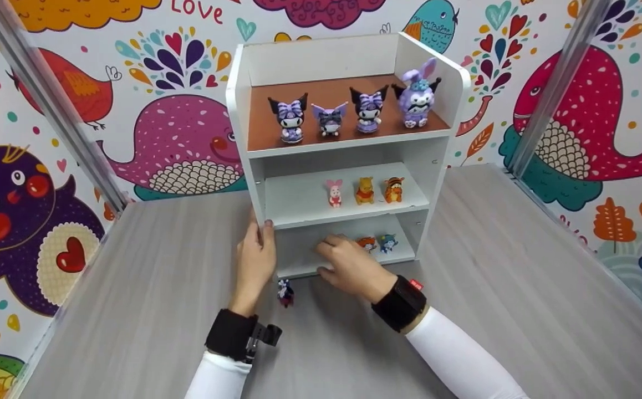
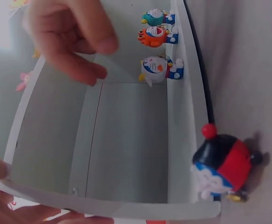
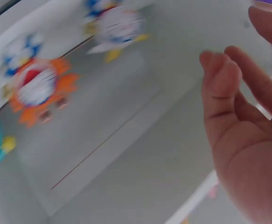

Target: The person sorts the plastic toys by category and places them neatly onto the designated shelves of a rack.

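Observation:
My left hand [image 1: 255,256] holds the left side panel of a white shelf unit [image 1: 238,105], thumb at its front edge and fingers along the outside. At the bottom compartment's opening is my right hand [image 1: 351,266], fingers loosely bent with nothing between them. Inside, on the bottom shelf, stand a white figurine [image 2: 153,69], an orange figurine [image 2: 153,36] and a teal figurine [image 2: 155,17]. The right hand hides the white one in the head view. A black-and-red figurine [image 2: 224,163] with a blue-and-white face is on the table by the unit's front left corner.
Piglet [image 1: 334,193], bear [image 1: 364,190] and tiger [image 1: 393,189] figurines stand on the middle shelf. Several purple figurines line the brown top shelf [image 1: 326,100]. The unit stands on a grey wood-grain table [image 1: 520,266] before patterned walls [image 1: 188,144].

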Demonstrator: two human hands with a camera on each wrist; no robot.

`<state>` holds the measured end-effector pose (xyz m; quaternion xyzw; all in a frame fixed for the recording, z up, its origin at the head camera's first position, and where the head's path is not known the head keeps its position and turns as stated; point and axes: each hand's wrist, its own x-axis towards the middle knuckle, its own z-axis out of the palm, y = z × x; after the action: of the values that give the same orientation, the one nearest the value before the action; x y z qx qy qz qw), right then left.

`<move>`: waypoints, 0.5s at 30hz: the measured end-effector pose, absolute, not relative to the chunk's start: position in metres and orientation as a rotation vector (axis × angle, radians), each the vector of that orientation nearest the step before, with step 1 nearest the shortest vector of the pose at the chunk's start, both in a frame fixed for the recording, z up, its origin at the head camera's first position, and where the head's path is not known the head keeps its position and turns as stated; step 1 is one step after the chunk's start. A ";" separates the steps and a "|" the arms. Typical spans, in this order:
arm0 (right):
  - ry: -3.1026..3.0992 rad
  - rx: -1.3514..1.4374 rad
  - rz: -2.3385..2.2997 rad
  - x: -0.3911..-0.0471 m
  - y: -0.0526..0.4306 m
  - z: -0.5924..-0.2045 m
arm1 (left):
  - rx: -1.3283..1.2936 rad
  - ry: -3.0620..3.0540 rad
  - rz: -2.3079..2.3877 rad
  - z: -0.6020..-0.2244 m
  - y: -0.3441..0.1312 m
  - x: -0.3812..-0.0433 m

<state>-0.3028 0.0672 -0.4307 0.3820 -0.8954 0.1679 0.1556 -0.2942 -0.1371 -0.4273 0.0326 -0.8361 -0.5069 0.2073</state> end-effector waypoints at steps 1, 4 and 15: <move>-2.571 1.110 0.474 -0.300 0.062 -0.430 | 0.096 -2.329 -1.406 -0.427 -0.138 -0.294; -2.589 1.171 0.479 -0.296 0.046 -0.432 | 0.113 -2.333 -1.397 -0.427 -0.139 -0.295; -2.704 1.338 0.398 -0.292 0.014 -0.464 | 0.124 -2.334 -1.412 -0.426 -0.136 -0.296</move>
<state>-0.2920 0.0140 -0.4644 0.4391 -0.8875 0.1306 0.0492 -0.2959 -0.1361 -0.4256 0.0443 -0.8368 -0.5061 0.2040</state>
